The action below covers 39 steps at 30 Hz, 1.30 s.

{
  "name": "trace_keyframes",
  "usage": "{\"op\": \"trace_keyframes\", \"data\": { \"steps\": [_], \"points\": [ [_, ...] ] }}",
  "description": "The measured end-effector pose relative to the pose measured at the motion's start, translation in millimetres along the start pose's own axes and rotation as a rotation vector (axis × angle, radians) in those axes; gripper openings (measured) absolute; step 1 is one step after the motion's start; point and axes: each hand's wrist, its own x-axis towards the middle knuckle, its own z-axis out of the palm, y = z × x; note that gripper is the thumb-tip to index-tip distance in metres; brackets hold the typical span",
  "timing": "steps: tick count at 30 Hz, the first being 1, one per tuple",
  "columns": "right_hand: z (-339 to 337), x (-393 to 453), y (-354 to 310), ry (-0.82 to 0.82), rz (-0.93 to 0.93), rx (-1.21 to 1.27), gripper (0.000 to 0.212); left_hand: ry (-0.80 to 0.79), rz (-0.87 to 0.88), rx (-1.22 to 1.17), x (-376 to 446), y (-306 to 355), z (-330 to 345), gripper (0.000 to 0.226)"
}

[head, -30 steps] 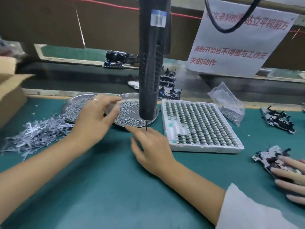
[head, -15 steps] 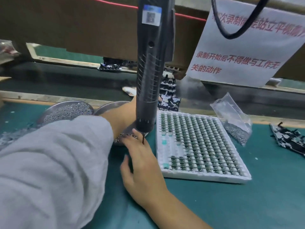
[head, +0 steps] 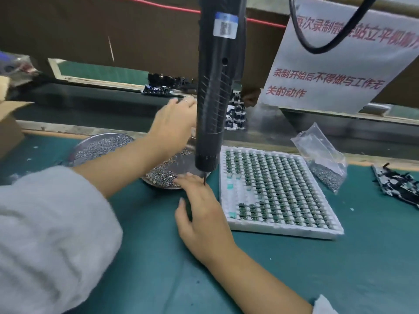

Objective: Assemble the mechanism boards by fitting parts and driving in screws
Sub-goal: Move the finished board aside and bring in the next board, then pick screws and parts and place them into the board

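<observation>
Vs half a sec ago: left hand point(head: 174, 123) has lifted off the near screw dish point(head: 167, 175) and now reaches up and back toward the conveyor behind the bench, fingers stretched out loose, holding nothing afaict, though its far side is hidden behind the hanging electric screwdriver point(head: 215, 91). The left sleeve point(head: 45, 234) has dropped lower-left, so more forearm shows. Right hand point(head: 199, 211) barely moved: palm down on the green mat point(head: 294, 279), fingers straight, tips touching the screws at the dish's near edge right under the driver bit. Not gripping anything.

Mechanism boards: one stack point(head: 235, 116) sits on the conveyor just past the driver, another board point(head: 156, 89) further back left, and a black-and-white one point(head: 399, 184) lies on the mat at far right.

Rest of the bench: second screw dish point(head: 102, 146) to the left, white tray of small green parts point(head: 272, 189) right beside the right hand, clear bag of screws point(head: 324, 159) behind the tray, cardboard box point(head: 9, 123) at left edge. Paper sign point(head: 328, 71) w/ red Chinese text hangs above, black cable point(head: 317, 48) looping in front of it.
</observation>
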Motion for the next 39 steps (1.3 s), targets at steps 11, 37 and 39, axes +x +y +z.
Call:
{"op": "trace_keyframes", "data": {
  "steps": [11,37,39],
  "points": [
    [-5.2,-6.1,-9.1,0.257,0.207,0.386,0.023,0.316,0.129,0.081,-161.9,-64.7,-52.0,0.026],
    [-7.1,-13.0,-17.3,-0.404,-0.255,-0.164,0.058,0.216,-0.177,0.157,-181.8,-136.3,8.1,0.016],
    [-8.4,-13.9,-18.1,-0.356,-0.253,-0.132,0.054,0.229,-0.224,0.134,-181.5,-134.1,7.5,0.013]
  ]
}}
